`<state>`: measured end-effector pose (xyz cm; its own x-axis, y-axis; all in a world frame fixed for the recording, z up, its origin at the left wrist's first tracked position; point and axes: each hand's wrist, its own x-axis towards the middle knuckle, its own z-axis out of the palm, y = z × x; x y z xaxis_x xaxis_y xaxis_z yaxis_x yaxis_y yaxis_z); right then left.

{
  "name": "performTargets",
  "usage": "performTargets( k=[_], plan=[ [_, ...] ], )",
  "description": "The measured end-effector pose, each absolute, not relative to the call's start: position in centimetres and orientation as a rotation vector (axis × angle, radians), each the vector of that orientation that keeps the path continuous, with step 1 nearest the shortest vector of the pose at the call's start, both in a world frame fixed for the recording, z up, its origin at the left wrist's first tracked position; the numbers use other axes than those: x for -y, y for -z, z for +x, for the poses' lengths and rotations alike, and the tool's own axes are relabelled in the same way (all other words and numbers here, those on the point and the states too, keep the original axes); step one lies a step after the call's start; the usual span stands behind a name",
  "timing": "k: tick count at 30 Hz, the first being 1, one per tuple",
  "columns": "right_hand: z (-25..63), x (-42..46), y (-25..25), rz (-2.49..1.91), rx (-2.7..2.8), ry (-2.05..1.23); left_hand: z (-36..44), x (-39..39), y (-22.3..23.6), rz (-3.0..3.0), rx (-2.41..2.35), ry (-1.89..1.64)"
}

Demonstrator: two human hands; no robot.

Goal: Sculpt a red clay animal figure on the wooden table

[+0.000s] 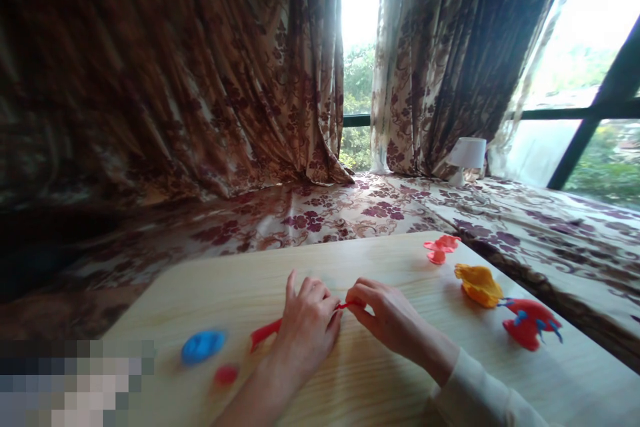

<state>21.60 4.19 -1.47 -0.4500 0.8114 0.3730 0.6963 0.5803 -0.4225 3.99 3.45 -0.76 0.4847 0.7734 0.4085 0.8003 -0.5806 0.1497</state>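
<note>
A strip of red modelling clay (266, 332) sticks out to the left from under my left hand (311, 317). The same red clay shows as a thin thread between my two hands. My left hand is closed on the clay, with one finger raised. My right hand (383, 313) pinches the thread's other end between thumb and fingers. Left of my left hand lie a flat blue clay piece (203, 347) and a small red clay piece (227, 375), both blurred. The part of the strip under my left hand is hidden.
Along the right side of the wooden table (240, 280) stand a coral-coloured clay shape (439, 250), a yellow one (477, 285) and a red one with blue strands (533, 323). Beyond are a small white lamp (467, 153), flowered fabric (350, 210) and curtains (280, 80).
</note>
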Motion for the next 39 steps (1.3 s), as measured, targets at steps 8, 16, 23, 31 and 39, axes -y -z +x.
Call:
performTargets(
  k=[8,16,23,31,39],
  plan=[
    [21.4,-4.0,1.5,-1.205,2.311,-0.260,4.0,-3.7,1.1,-2.617,1.388,0.693],
    [21.4,-3.9,1.4,-1.242,2.321,-0.222,4.1,-3.8,1.1,-2.617,1.412,0.678],
    [21.5,-3.9,1.1,-1.210,2.229,-0.235,4.1,-3.6,0.8,-2.639,1.433,0.681],
    [20.5,-3.9,1.6,-1.212,2.259,-0.207,4.1,-3.6,0.9,-2.630,1.406,0.722],
    [20.6,-3.8,1.3,-1.197,2.324,-0.155,3.9,-3.6,0.7,-2.630,1.449,0.679]
  ],
)
